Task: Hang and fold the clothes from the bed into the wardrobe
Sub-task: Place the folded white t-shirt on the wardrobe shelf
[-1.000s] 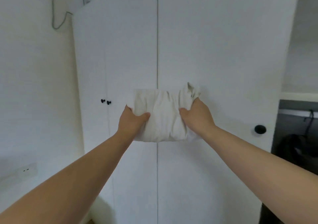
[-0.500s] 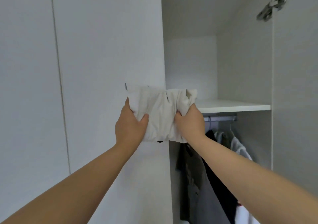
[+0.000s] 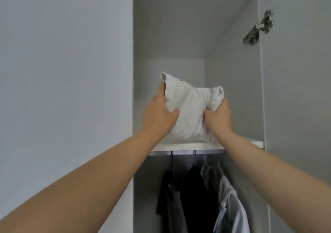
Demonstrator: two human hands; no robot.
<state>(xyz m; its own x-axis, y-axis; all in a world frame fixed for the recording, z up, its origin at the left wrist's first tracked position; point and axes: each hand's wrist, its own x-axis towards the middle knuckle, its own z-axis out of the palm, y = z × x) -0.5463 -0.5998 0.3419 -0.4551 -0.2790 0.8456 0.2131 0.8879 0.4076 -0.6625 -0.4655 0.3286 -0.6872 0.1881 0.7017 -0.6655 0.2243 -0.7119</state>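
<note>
At the open wardrobe, upper compartment: folded cream garment, a moment ago lower and left of the opening, now lifted onto or just over the shelf above the hung clothes, left hand and right hand each gripping an end, so placement looks nearly done.
</note>
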